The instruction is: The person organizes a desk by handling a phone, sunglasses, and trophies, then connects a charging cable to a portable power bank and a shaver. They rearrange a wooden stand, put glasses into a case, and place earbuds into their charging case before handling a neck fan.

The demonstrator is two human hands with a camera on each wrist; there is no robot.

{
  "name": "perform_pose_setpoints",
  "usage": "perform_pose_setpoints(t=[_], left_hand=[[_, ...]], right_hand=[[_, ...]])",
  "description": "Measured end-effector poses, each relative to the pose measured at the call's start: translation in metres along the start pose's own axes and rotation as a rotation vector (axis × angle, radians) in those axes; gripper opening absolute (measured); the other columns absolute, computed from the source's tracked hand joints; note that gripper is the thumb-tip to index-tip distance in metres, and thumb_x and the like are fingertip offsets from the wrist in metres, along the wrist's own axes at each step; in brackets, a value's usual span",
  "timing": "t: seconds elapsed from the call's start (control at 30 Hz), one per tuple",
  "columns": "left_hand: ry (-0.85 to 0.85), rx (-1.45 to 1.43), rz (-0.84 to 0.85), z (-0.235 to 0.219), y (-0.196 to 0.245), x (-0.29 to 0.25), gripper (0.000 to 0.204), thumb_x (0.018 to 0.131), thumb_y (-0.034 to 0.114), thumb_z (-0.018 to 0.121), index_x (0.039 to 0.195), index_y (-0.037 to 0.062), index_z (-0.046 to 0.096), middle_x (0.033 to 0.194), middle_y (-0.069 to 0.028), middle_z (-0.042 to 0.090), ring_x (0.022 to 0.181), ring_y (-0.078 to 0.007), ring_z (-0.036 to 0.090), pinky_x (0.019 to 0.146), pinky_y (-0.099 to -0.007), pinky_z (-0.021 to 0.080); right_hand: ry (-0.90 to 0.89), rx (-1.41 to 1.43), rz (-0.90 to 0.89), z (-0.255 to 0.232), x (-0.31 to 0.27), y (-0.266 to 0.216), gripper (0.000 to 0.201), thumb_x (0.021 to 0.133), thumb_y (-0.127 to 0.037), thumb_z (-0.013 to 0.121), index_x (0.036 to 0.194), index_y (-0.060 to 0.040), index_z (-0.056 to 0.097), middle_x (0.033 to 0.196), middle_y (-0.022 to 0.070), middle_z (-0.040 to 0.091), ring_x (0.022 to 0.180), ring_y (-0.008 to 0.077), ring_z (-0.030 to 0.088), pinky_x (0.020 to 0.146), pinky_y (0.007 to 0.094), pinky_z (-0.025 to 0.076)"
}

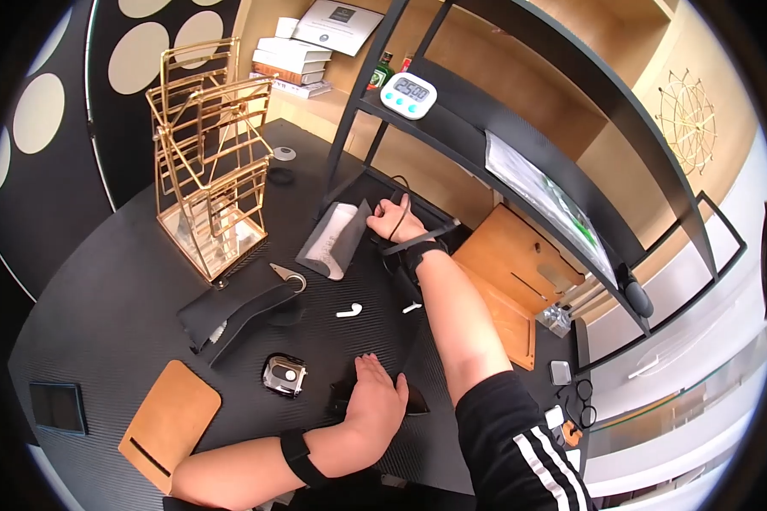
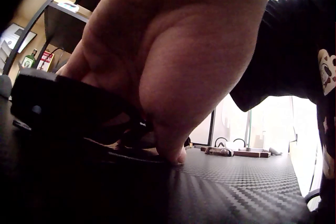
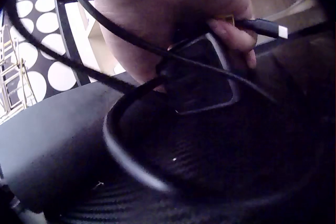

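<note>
In the head view my left hand [image 1: 375,413] lies over dark sunglasses [image 1: 415,400] on the black table, fingers straight and thumb spread. The left wrist view shows the black frame of the sunglasses [image 2: 68,108] under the palm, with the thumb tip down at the tabletop. Further back, below the shelf, my right hand [image 1: 398,220] grips a black block with a cable [image 3: 202,77]. Its cable [image 3: 128,155] loops below the hand, and a slim plug with a pale tip [image 3: 268,28] sticks out beside the fingers. Left of this hand lies a grey open case [image 1: 337,243] with white material inside.
Two white earbuds [image 1: 349,311] lie mid-table. Around them are a black pouch [image 1: 239,315], a small clear-cased device [image 1: 284,375] and a tan sleeve [image 1: 170,417]. A gold wire rack [image 1: 209,162] rises left; a black shelf [image 1: 486,162] holding a timer [image 1: 408,94] overhangs the back.
</note>
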State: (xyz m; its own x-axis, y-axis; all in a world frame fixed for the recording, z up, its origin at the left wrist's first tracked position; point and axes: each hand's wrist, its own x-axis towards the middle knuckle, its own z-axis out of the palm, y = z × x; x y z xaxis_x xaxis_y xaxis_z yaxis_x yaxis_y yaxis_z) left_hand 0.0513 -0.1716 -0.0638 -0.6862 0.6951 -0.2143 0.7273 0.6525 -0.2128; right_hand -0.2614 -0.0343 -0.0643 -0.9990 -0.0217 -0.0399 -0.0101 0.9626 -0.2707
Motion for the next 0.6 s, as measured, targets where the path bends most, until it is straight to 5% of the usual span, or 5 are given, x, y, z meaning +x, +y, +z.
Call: perform_pose_setpoints(t=[0.13,0.33,0.4,0.53,0.6], left_hand=[[0.014,0.016,-0.003,0.001,0.000,-0.001,0.066,0.091,0.048,0.047,0.142,0.0075,0.036,0.134,-0.0375,0.039,0.125,-0.0466,0.042,0.106,-0.0535,0.028],[0.024,0.002,-0.012,0.002,0.000,0.001,0.067,0.090,0.049,0.048,0.142,0.0079,0.036,0.133,-0.0379,0.040,0.125,-0.0459,0.043,0.105,-0.0528,0.029],[0.026,0.016,-0.010,0.004,0.000,0.001,0.067,0.090,0.050,0.048,0.142,0.0079,0.037,0.133,-0.0380,0.040,0.125,-0.0460,0.043,0.105,-0.0527,0.029],[0.032,0.032,-0.006,0.003,0.001,0.002,0.067,0.090,0.050,0.048,0.141,0.0079,0.037,0.132,-0.0381,0.041,0.125,-0.0460,0.044,0.105,-0.0524,0.030],[0.040,0.036,-0.008,0.003,0.001,0.001,0.067,0.090,0.050,0.047,0.141,0.0079,0.036,0.132,-0.0380,0.042,0.124,-0.0458,0.044,0.105,-0.0524,0.030]], right_hand=[[-0.218,0.050,0.046,-0.038,-0.024,-0.019,0.071,0.077,-0.047,0.062,0.137,-0.0148,0.045,0.151,0.0272,0.015,0.143,0.0359,0.013,0.107,0.0473,0.032],[-0.263,0.148,0.140,-0.058,-0.020,-0.010,0.077,0.079,-0.045,0.064,0.144,-0.0170,0.035,0.149,0.0148,0.024,0.127,0.0314,0.042,0.095,0.0406,0.046],[-0.064,0.240,0.105,-0.053,-0.015,0.000,0.073,0.081,-0.040,0.065,0.141,-0.0099,0.037,0.137,0.0166,0.043,0.111,0.0276,0.055,0.068,0.0354,0.055],[0.054,0.081,-0.072,-0.059,-0.021,0.009,0.061,0.078,-0.029,0.065,0.131,-0.0048,0.050,0.134,0.0213,0.045,0.124,0.0341,0.046,0.104,0.0359,0.038],[0.108,0.114,-0.098,-0.055,-0.030,0.012,0.052,0.075,-0.025,0.065,0.122,-0.0049,0.057,0.130,0.0217,0.049,0.122,0.0338,0.048,0.103,0.0360,0.040]])
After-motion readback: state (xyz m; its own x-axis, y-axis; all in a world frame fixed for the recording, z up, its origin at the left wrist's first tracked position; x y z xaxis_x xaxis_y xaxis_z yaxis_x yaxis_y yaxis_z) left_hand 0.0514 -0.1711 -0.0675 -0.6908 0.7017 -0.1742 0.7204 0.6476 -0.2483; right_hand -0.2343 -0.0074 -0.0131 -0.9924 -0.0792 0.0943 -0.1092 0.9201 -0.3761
